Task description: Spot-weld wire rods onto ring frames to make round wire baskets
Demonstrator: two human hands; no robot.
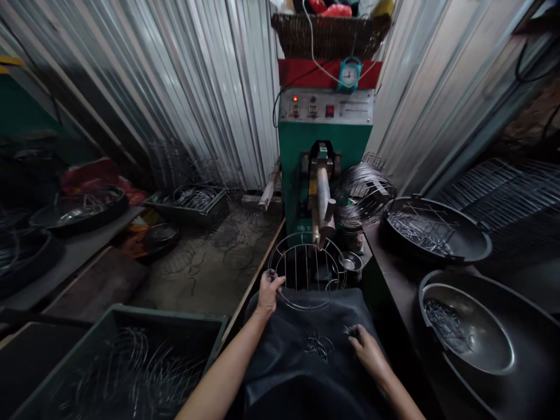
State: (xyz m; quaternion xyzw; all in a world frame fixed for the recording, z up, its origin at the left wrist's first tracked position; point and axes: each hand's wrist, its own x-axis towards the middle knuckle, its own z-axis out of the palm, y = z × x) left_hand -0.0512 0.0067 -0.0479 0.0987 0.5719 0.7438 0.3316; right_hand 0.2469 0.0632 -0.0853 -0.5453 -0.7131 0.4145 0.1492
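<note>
At far left, a dark round pan (46, 220) of metal parts is resting on a bench, with a green tray (214, 205) of wire parts standing against the corrugated wall (188, 76) and a larger green crate (170, 315), loaded with curved wire, sitting in the foreground. Beside the crate, the worker's left hand (268, 291) is pinching the left edge of a round wire rack (307, 268) between thumb and fingers, the rack extending forward and to the right of that hand. The rack is lying just beyond a dark cloth (306, 385), where a small heap of curved wires (318, 345) is resting, and below the rod of a green machine (291, 151), whose control panel (354, 114) is showing a red light (295, 98); whether rod and rack are touching is impossible to tell. The right hand (366, 348) is holding small wire pieces (349, 331) in nearly closed fingers, well apart from the rack, which is sitting ahead and to its left. Further right, a wire coil (365, 189) is hanging by the machine, and a wide pan (470, 233) is holding short wires.
</note>
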